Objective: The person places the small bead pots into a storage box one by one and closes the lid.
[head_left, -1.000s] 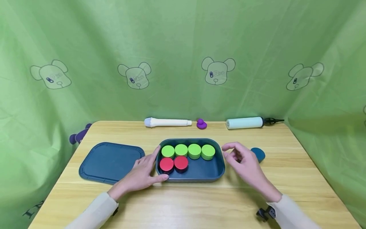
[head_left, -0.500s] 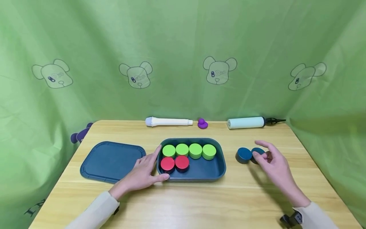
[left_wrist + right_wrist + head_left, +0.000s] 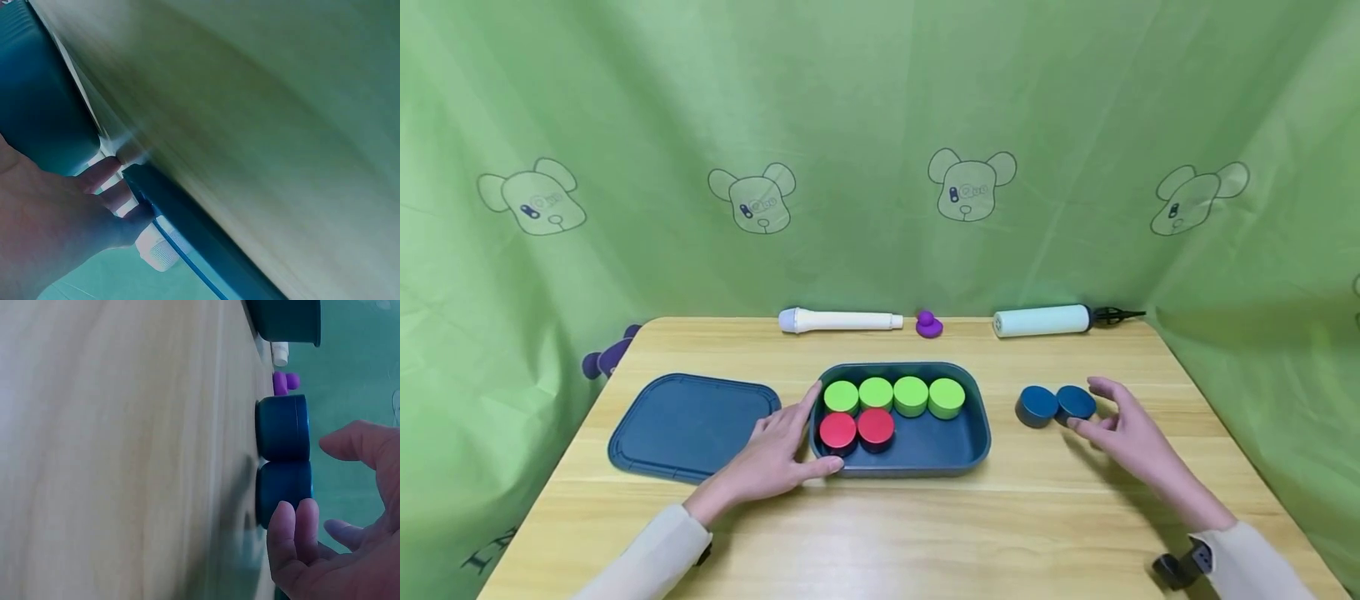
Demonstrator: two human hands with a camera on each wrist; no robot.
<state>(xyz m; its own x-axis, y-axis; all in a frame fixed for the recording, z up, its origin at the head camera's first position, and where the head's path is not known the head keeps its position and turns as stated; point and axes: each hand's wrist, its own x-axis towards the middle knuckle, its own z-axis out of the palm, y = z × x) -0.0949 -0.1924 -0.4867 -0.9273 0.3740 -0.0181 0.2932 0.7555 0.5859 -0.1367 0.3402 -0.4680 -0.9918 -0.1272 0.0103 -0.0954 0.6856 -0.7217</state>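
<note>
A dark blue oblong box (image 3: 925,446) stands mid-table. Inside it, a row of several green-topped round pieces (image 3: 911,396) lies along the back, with two red-topped ones (image 3: 876,427) at the front left. My left hand (image 3: 775,450) rests against the box's left end, fingers spread and thumb at the front rim. On the right, two short blue cylinders, a left one (image 3: 1037,406) and a right one (image 3: 1075,402), stand side by side. My right hand (image 3: 1131,429) hovers at the right cylinder, thumb and fingers spread about its right side; the right wrist view shows a gap between thumb and cylinder (image 3: 284,490).
A flat dark blue lid (image 3: 692,425) lies left of the box, partly behind the left hand. Along the back edge are a white microphone (image 3: 842,321), a purple duck (image 3: 928,325) and a pale blue hand pump (image 3: 1043,321). A green curtain (image 3: 865,167) hangs behind.
My right hand has moved right, from beside the box past the left blue cylinder to the right one, uncovering the left cylinder. The left hand and the box have stayed put.
</note>
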